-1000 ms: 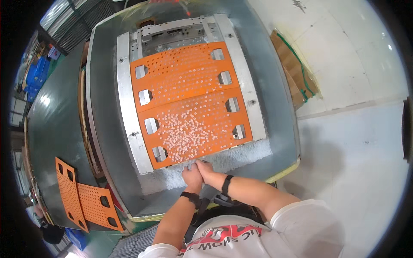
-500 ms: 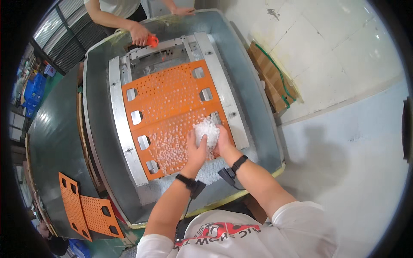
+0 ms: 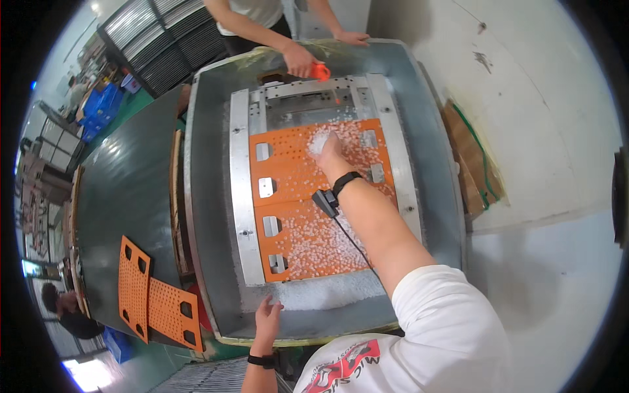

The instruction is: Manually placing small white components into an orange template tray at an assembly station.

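Observation:
My right hand (image 3: 331, 150) reaches far over the orange perforated panels (image 3: 262, 245), cupped around a clump of white beads (image 3: 319, 140). Loose beads scatter around it, some just beyond the panels' far edge. More white beads (image 3: 321, 245) lie thickly over the near half of the panels. Low at the tub's near edge, my left hand (image 3: 267, 321) is open, fingers apart, with nothing in it. The panels have rectangular cutouts along their sides and sit between silver metal rails (image 3: 245, 216).
A grey tub (image 3: 208, 183) surrounds the metal frame, with white beads (image 3: 314, 296) along its near floor. Across it, another person's hand (image 3: 299, 60) holds an orange-red object (image 3: 320, 71). Two orange perforated panels (image 3: 134, 288) lie on the dark table (image 3: 124, 190) at left. Cardboard (image 3: 468, 160) stands right.
My right hand has moved to the far part of the panels with beads. My left hand has let go of the clump and drawn back to the near edge. The view has shifted.

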`<state>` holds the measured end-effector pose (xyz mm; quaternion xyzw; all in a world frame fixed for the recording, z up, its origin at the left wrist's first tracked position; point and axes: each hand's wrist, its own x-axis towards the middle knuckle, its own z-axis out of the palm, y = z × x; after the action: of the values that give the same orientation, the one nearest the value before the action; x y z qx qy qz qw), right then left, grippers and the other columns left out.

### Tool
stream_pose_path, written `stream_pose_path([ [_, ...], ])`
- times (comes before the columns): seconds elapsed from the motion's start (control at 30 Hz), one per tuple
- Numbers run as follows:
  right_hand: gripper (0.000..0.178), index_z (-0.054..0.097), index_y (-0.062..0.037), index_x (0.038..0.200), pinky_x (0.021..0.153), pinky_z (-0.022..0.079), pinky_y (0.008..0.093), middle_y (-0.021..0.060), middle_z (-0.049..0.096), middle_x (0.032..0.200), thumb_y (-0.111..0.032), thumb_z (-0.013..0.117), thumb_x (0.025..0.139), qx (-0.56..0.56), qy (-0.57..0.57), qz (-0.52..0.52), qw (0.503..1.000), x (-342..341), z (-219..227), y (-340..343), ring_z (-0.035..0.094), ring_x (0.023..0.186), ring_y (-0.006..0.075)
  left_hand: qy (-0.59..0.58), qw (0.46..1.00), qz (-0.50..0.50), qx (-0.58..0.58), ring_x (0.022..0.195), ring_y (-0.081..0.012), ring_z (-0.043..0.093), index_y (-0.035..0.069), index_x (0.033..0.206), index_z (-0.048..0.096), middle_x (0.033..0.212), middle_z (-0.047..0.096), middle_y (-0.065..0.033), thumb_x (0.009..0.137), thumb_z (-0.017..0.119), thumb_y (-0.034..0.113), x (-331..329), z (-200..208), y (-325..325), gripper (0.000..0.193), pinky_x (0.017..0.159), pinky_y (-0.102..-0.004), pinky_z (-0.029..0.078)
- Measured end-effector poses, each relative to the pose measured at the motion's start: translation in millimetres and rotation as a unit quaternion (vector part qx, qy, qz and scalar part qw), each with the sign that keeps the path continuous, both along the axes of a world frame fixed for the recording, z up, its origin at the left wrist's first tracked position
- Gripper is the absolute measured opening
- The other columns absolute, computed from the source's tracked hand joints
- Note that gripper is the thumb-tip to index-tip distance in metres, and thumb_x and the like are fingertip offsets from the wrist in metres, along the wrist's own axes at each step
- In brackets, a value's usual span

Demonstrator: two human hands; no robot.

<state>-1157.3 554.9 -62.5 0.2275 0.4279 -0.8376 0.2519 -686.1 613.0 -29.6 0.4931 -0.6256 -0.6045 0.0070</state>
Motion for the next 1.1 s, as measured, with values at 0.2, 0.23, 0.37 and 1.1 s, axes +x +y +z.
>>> stream_pose_path([
  [0.2,0.058,0.029,-0.0078,0.129,0.093,0.029,0.0574,0.0113,0.034,0.131,-0.043,0.041,0.085,-0.054,-0.038,0.063,0.996,65.2,41.2,-17.1,0.038,0.116,0.0335,-0.044,0.987,-0.073,-0.134,0.096,-0.0302,0.057,-0.006,0.117,0.045,0.101,0.059,-0.0196,0.081,0.055,0.031,17.4,-28.6,-0.7,0.052,0.082,-0.0338,0.043],
  [0.23,0.06,0.026,-0.0071,0.131,0.093,0.029,0.0564,0.0117,0.032,0.133,-0.042,0.043,0.084,-0.032,-0.041,0.058,0.997,68.9,42.2,-6.7,0.037,0.117,0.0347,-0.077,0.977,-0.109,-0.166,0.099,-0.0333,0.055,-0.005,0.116,0.045,0.103,0.058,-0.0209,0.081,0.054,0.034,8.6,-26.9,-4.2,0.054,0.084,-0.035,0.042],
  [0.37,0.025,0.053,-0.0063,0.088,0.063,0.045,0.0375,0.0049,0.053,0.083,-0.03,0.051,0.08,0.099,0.075,0.214,0.969,98.0,13.5,93.2,0.052,0.078,0.0187,-0.103,0.975,-0.161,-0.116,0.086,-0.0266,0.059,-0.005,0.115,0.046,0.091,0.062,-0.018,0.081,0.053,0.033,-24.7,-19.3,-26.1,0.052,0.074,-0.034,0.045],
  [1.1,0.07,0.038,0.0,0.125,0.093,0.036,0.0393,0.018,0.04,0.125,-0.043,0.059,0.073,0.458,0.096,0.775,0.424,324.9,-127.8,204.4,0.04,0.114,0.0312,-0.138,0.938,-0.318,-0.014,0.091,-0.0325,0.058,0.0,0.1,0.059,0.091,0.061,-0.0213,0.081,0.052,0.039,-38.8,-42.2,9.8,0.044,0.079,-0.036,0.044],
])
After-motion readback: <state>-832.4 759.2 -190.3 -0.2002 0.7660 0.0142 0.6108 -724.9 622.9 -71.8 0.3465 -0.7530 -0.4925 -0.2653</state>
